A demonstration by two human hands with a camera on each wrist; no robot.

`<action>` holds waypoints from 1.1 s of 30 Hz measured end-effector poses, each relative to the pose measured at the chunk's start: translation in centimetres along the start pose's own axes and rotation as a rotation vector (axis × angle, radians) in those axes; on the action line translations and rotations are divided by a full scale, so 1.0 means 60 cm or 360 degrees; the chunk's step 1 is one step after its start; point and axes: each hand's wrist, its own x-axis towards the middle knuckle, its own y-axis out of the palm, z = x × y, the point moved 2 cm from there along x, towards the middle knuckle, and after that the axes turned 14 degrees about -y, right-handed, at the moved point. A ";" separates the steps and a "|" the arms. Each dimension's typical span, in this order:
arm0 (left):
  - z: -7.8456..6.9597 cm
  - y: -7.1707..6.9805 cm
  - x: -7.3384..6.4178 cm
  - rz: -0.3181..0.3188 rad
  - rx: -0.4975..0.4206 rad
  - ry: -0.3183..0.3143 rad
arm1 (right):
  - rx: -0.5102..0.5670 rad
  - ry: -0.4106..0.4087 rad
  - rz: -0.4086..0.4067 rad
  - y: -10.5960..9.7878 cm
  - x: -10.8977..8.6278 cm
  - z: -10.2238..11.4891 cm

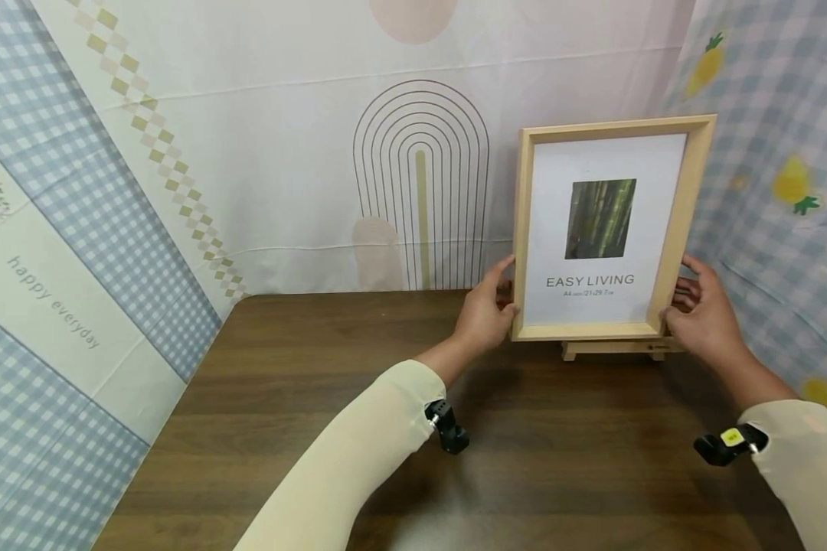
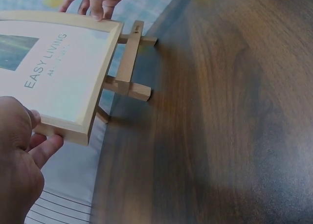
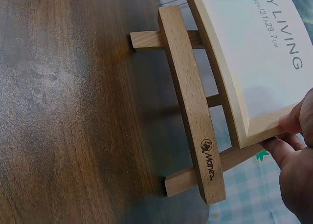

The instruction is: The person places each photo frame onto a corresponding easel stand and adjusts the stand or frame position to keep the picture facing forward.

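A light wooden picture frame (image 1: 588,331) with a white "EASY LIVING" sheet and a small bamboo picture stands upright at the table's back right. My left hand (image 1: 485,310) grips its left side low down, thumb in front and fingers behind. On the opposite side, my right hand (image 1: 707,317) pinches the lower right edge in the same way. Just under and behind the frame is a small wooden easel (image 3: 188,101), its ledge stamped with a logo. In the right wrist view a gap shows between the frame's bottom edge and the ledge. The easel's upper part is hidden behind the frame.
The brown wood-grain table (image 1: 303,428) spreads to the left and front. A pale printed cloth (image 1: 296,176) hangs behind it. Blue checked cloth with pineapples (image 1: 792,252) is close by on the right, and another checked cloth (image 1: 131,199) hangs on the left.
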 end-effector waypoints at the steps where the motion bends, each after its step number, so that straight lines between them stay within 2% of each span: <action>1: 0.001 0.000 0.000 0.0002 -0.0002 0.0000 | -0.0004 0.0004 0.0004 0.000 0.000 0.000; 10: 0.002 0.000 0.000 0.0025 -0.0014 -0.0005 | -0.0040 0.0065 0.0061 -0.001 -0.003 0.004; 33: 0.004 -0.003 0.003 0.0030 0.0019 0.0035 | -0.0050 0.0114 0.0030 0.001 0.000 0.011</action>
